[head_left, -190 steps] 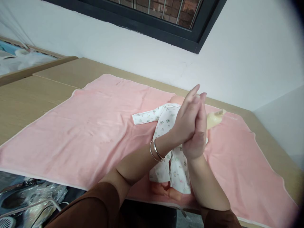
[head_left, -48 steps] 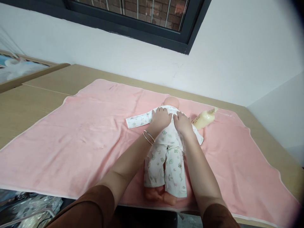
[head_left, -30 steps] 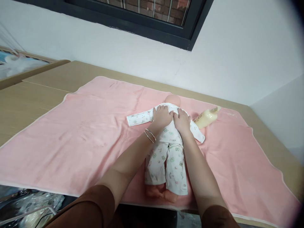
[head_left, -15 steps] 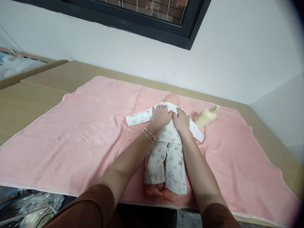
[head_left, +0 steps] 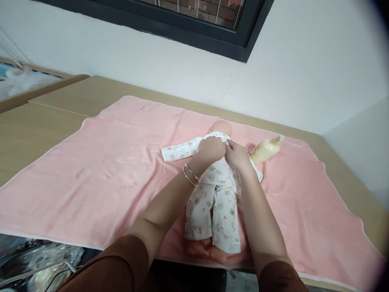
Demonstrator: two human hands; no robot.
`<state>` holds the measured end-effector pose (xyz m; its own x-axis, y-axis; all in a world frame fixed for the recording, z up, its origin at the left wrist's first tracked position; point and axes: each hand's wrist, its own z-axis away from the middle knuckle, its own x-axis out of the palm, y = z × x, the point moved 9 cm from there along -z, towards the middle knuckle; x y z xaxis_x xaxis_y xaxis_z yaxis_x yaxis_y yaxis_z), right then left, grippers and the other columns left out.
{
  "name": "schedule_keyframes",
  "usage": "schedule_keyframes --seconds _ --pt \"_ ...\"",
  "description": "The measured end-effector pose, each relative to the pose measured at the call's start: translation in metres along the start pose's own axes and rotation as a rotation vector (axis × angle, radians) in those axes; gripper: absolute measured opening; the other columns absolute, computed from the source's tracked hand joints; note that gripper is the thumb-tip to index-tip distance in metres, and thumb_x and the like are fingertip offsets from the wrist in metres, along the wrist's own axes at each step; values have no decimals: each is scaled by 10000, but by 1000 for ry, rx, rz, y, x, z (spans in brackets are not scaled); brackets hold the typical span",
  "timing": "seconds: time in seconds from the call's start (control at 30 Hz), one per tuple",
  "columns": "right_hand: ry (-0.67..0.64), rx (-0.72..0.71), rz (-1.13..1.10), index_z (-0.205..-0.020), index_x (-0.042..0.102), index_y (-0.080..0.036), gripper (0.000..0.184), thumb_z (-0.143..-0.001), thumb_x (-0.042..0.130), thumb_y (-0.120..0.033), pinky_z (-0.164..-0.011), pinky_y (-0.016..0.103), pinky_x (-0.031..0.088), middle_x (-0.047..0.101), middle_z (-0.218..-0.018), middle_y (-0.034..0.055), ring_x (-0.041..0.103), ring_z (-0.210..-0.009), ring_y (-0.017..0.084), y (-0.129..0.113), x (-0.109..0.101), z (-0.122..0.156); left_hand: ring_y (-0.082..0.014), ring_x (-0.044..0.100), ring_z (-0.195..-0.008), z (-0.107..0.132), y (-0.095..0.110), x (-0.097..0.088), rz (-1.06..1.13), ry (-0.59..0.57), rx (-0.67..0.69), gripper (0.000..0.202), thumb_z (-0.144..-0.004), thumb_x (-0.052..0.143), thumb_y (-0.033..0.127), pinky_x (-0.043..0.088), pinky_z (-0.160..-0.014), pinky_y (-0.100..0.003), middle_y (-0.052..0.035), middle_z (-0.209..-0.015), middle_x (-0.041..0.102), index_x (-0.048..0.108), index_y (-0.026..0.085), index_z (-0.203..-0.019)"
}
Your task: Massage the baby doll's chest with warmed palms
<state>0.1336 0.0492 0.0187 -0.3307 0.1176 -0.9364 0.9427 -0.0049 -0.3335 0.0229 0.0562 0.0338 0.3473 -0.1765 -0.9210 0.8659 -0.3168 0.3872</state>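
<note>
A baby doll (head_left: 221, 127) lies stretched out on a pink blanket (head_left: 115, 162), head away from me and bare feet towards me. It wears a white patterned top (head_left: 217, 175) and matching trousers (head_left: 226, 215). On the upper part of the top, my left hand (head_left: 211, 149) is closed, fingers curled in and pressed to the fabric. Close beside it, my right hand (head_left: 238, 155) pinches the top between thumb and fingers. Both hands hide the middle of the top and most of one sleeve. The other sleeve (head_left: 179, 151) lies spread out to the left.
A pale yellow bottle (head_left: 264, 151) lies tipped by the doll's right-side sleeve. The blanket covers much of a wooden table (head_left: 57, 95) against a white wall under a dark window frame (head_left: 244, 44). Clear plastic bags (head_left: 57, 259) are below the table at lower left.
My hands lay flatter on the top before; now the fingers have curled in and both hands have shifted slightly right. The top is pulled up a little at its right side.
</note>
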Motion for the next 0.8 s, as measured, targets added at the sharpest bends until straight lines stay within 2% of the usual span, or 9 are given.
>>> schedule_keyframes --seconds 0.1,0.2,0.3,0.43,0.5,0.57,0.67,0.73,0.8 --pt "16 52 -91 -1379 669 -212 508 -1082 299 -392 -1270 655 291 584 -1624 172 505 -1505 350 15 9 -9 -328 480 -1545 -14 -19 8 14 89 -75 529 -1141 330 414 385 -1274 -512 -224 -1628 557 568 91 -1487" --pt "25 61 -63 -1359 656 -180 502 -1075 279 -351 -1236 666 329 587 -1605 213 500 -1496 375 9 8 -7 -336 398 -1604 -15 -18 12 32 87 -84 514 -1134 362 382 334 -1308 -533 -204 -1685 501 525 109 -1538" --pt "-32 27 13 -1319 661 -153 436 -1032 350 -256 -1182 608 398 689 -1453 239 594 -1391 388 -11 3 4 -308 503 -1532 -6 3 7 59 27 1 439 -1098 402 229 382 -1274 -436 -184 -1610 586 598 102 -1470" --pt "-62 -26 106 -1228 702 -163 339 -950 515 -215 -1209 587 347 771 -1290 208 687 -1254 386 -27 -5 14 -257 688 -1299 4 19 -1 102 -41 71 413 -1048 381 102 507 -1096 -335 -174 -1396 729 700 93 -1310" --pt "-38 3 75 -1204 716 -175 334 -996 466 -249 -1206 572 357 775 -1289 202 685 -1263 375 -19 -4 10 -271 679 -1313 0 13 -2 106 -18 50 410 -1067 375 149 505 -1105 -355 -180 -1399 727 703 90 -1307" --pt "-12 39 7 -1264 708 -186 412 -1051 376 -306 -1210 557 368 733 -1400 199 633 -1355 359 -5 2 2 -302 601 -1427 -6 2 -1 90 35 18 438 -1100 380 248 444 -1202 -395 -208 -1487 674 672 59 -1367" --pt "8 98 -60 -1456 625 -178 525 -1077 360 -428 -1260 584 319 557 -1641 201 485 -1525 353 15 12 -9 -340 465 -1553 -13 -13 3 60 107 -50 557 -1125 380 369 347 -1295 -452 -252 -1626 545 564 3 -1502" --pt "5 109 -62 -1478 610 -171 547 -1078 366 -454 -1264 605 311 534 -1660 204 463 -1544 361 18 13 -11 -341 462 -1555 -13 -12 6 30 107 -49 546 -1122 380 329 343 -1299 -459 -262 -1634 531 548 -6 -1519" --pt "-17 85 -42 -1390 658 -170 490 -1072 369 -407 -1218 591 373 645 -1540 210 556 -1455 369 11 9 -6 -331 511 -1515 -9 1 9 1 66 9 473 -1088 411 222 378 -1274 -440 -252 -1576 593 615 13 -1461"
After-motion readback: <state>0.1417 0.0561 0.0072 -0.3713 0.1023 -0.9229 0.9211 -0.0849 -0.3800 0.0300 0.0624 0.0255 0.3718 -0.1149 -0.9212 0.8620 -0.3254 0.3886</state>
